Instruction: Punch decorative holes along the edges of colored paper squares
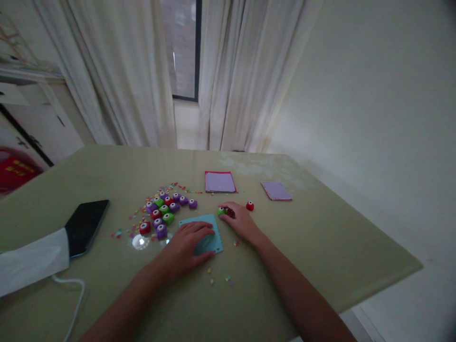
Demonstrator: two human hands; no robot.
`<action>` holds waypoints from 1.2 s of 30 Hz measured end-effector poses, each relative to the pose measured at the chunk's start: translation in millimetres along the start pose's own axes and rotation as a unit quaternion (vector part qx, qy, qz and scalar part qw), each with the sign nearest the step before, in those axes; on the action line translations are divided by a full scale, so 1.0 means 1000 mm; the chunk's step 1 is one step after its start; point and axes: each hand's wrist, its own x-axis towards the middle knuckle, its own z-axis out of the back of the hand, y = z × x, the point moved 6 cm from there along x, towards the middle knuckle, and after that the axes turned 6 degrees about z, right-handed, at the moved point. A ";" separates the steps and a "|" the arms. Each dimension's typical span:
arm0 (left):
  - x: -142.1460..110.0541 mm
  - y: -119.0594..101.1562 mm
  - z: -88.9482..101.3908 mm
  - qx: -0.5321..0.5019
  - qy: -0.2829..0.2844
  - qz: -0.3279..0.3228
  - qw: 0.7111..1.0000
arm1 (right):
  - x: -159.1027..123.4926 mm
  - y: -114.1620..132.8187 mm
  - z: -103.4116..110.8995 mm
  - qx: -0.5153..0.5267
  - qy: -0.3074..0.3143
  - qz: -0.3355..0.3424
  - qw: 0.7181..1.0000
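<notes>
My left hand (188, 244) lies over a light-blue square board (210, 242), its fingers stretched across the surface and the thumb near its front edge. To its right, my right hand (238, 219) has thumb and fingers closed around a small green block with a white eye (221, 211), just beyond the board's far right corner. Something dark red shows under those fingers, mostly hidden. A red eye block (250, 205) stands apart, to the right of that hand. Left of the board sits a cluster of red, green and purple eye blocks (164, 209).
Tiny coloured pieces (133, 216) are scattered around the cluster and near my forearms. Farther back lie a lilac board with a red border (220, 182) and another lilac board (276, 191). A black phone (87, 225), white cloth (35, 259) and white cable (80, 285) occupy the left side.
</notes>
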 end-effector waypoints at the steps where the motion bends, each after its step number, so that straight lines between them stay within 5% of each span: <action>1: 0.000 0.006 0.000 0.005 -0.007 0.014 1.000 | -0.006 -0.008 0.004 0.028 -0.009 -0.022 0.999; 8: 0.002 0.025 -0.003 0.061 -0.050 0.048 0.996 | -0.011 -0.007 0.005 0.062 0.010 -0.001 0.998; 15: 0.000 0.028 0.000 0.085 -0.076 0.047 0.992 | -0.018 -0.002 0.006 0.144 0.080 -0.054 0.985; 36: 0.000 0.027 0.000 0.094 -0.080 0.054 0.991 | -0.019 0.010 -0.002 0.163 0.075 0.013 0.984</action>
